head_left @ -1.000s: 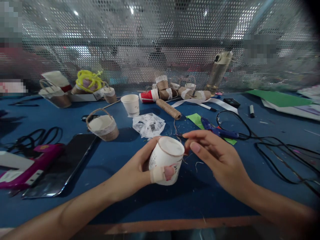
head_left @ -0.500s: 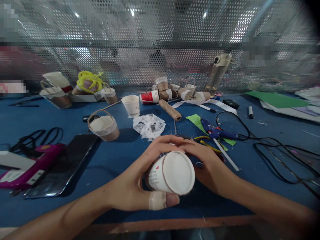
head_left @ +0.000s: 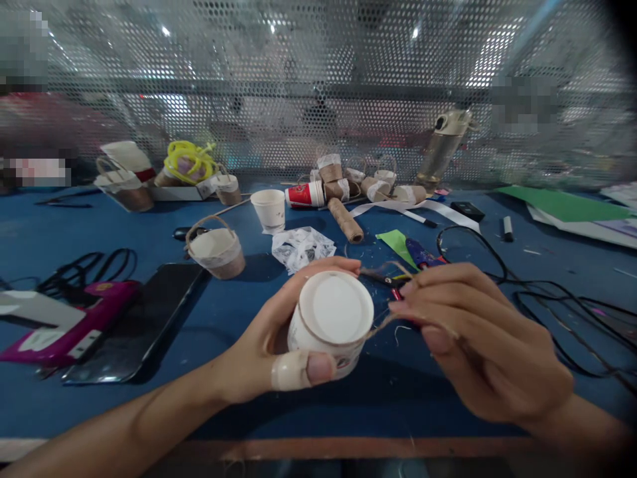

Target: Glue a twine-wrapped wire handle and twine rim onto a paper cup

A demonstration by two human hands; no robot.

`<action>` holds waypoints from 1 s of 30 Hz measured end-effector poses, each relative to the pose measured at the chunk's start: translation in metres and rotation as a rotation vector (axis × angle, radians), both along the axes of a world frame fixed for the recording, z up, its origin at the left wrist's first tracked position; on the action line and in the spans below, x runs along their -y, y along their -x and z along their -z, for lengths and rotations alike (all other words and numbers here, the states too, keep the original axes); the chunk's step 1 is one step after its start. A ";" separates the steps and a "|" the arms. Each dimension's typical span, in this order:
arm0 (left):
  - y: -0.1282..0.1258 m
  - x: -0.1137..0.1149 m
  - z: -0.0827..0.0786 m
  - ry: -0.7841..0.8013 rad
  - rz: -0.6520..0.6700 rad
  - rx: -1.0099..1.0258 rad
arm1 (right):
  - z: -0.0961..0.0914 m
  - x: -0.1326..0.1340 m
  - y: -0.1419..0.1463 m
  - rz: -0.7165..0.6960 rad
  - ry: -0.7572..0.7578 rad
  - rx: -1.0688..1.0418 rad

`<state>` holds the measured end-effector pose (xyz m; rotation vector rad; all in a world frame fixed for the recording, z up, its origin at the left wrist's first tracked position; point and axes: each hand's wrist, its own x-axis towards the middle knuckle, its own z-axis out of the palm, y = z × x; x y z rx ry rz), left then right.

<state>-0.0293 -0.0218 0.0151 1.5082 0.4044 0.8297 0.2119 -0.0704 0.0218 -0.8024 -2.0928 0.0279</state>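
Shot from a camera worn on the person's head, the view looks forward and down over a blue worktop (head_left: 213,312). The left hand (head_left: 256,362), right hand (head_left: 492,352) and cup (head_left: 336,312) fill the close foreground, forearms (head_left: 149,418) entering from the lower corners. The worktop's near edge (head_left: 348,449) crosses the bottom; a mesh screen (head_left: 298,66) stands farther off, face-on across the top.

On table (head_left: 398,415): phone (head_left: 149,318) left of held cup (head_left: 336,309); twine roll (head_left: 345,220) and bottle (head_left: 442,151) behind.
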 end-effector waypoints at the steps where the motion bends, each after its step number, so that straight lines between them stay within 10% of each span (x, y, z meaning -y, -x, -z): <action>1: -0.001 0.001 -0.001 0.019 -0.003 0.015 | 0.001 0.000 0.001 -0.024 0.009 0.036; 8: -0.007 0.007 0.003 0.165 0.052 0.092 | 0.029 -0.014 0.018 -0.035 0.374 0.141; 14: -0.009 0.005 0.008 0.267 0.282 0.052 | 0.044 -0.017 0.025 0.053 0.405 0.014; 30: -0.022 0.014 0.023 0.430 0.298 0.142 | 0.048 -0.024 0.029 -0.145 0.318 -0.117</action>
